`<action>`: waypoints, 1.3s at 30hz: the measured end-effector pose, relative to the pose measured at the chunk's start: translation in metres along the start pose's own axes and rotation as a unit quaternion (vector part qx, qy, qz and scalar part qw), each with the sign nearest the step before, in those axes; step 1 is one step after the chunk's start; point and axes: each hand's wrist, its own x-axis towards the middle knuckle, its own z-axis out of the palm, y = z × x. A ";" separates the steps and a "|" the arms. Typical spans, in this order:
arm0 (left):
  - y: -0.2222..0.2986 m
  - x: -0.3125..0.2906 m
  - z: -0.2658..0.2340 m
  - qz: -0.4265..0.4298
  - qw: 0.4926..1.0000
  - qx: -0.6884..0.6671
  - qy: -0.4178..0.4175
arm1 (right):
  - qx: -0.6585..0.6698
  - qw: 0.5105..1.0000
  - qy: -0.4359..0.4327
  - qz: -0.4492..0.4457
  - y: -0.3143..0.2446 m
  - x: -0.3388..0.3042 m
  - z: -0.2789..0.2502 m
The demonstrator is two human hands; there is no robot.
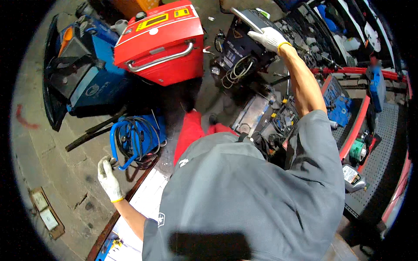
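My right hand [268, 39], in a white knit glove with a yellow cuff, reaches far forward. Its fingers are closed around the near corner of a tilted flat panel [247, 20] with a pale edge. That panel sits atop a dark box-shaped machine [235, 51] with a coiled light cable on its near side. At the left, my left hand [109, 179] wears the same kind of glove and hangs with fingers loosely bent and apart, holding nothing. It is nearest to a blue-framed unit [138, 138] wound with dark cable; a small gap seems to separate them.
A red machine [170, 65] with a metal handle stands ahead, beside a blue machine [93, 89]. At right are tools and parts [281, 115], a blue tool case [337, 102], and a perforated grey shelf [383, 148] carrying a green can [358, 150] and a bottle [353, 178].
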 end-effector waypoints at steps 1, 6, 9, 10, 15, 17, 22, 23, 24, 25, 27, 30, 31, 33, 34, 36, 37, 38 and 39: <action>-0.007 -0.014 -0.009 -0.003 1.000 0.005 0.015 | 0.005 0.999 -0.041 0.029 -0.014 0.001 -0.004; -0.075 -0.076 -0.050 -0.071 0.993 -0.026 0.094 | -0.019 0.995 -0.101 0.005 -0.005 -0.017 -0.012; -0.112 -0.102 -0.063 -0.110 0.985 -0.056 0.117 | -0.044 0.993 -0.111 0.017 0.002 -0.034 -0.010; -0.120 -0.112 -0.068 -0.117 0.984 -0.065 0.121 | 0.020 0.993 -0.101 0.051 -0.008 -0.053 -0.008; -0.166 -0.136 -0.094 -0.118 0.980 -0.092 0.131 | -0.031 0.993 -0.114 0.022 -0.039 -0.094 0.012; -0.175 -0.137 -0.109 -0.117 0.979 -0.094 0.136 | -0.036 0.993 -0.109 0.028 -0.051 -0.119 0.024; -0.216 -0.145 -0.143 -0.111 0.974 -0.129 0.151 | 0.037 0.992 -0.093 0.081 -0.099 -0.157 0.059; -0.225 -0.147 -0.153 -0.111 0.974 -0.136 0.146 | 0.022 0.994 -0.069 0.077 -0.104 -0.165 0.065; -0.235 -0.150 -0.162 -0.111 0.973 -0.142 0.144 | 0.008 0.996 -0.046 0.071 -0.111 -0.171 0.073; -0.242 -0.148 -0.172 -0.111 0.974 -0.145 0.135 | -0.013 0.998 -0.009 0.064 -0.099 -0.174 0.085; -0.249 -0.151 -0.189 -0.100 0.982 -0.131 0.089 | -0.024 0.995 0.042 0.083 -0.090 -0.184 0.097; -0.219 -0.148 -0.194 -0.065 0.997 -0.048 -0.011 | 0.009 0.989 0.054 0.135 -0.085 -0.212 0.114; -0.216 -0.149 -0.196 -0.057 0.997 -0.035 -0.030 | 0.017 0.988 0.054 0.142 -0.082 -0.222 0.120; -0.218 -0.150 -0.198 -0.048 0.996 -0.046 -0.051 | 0.091 0.984 0.067 0.140 -0.085 -0.249 0.139; -0.217 -0.148 -0.201 -0.042 0.995 -0.055 -0.067 | 0.150 0.971 0.067 0.171 -0.096 -0.265 0.143; -0.218 -0.145 -0.205 -0.040 0.995 -0.051 -0.078 | 0.203 0.954 0.072 0.210 -0.103 -0.292 0.149; -0.217 -0.142 -0.206 -0.034 0.995 -0.045 -0.080 | 0.183 0.956 0.071 0.217 -0.097 -0.300 0.152; -0.213 -0.140 -0.209 -0.022 0.996 -0.027 -0.078 | 0.166 0.958 0.073 0.221 -0.093 -0.304 0.153; -0.218 -0.144 -0.211 -0.011 0.997 -0.026 -0.067 | 0.185 0.952 0.067 0.235 -0.101 -0.310 0.147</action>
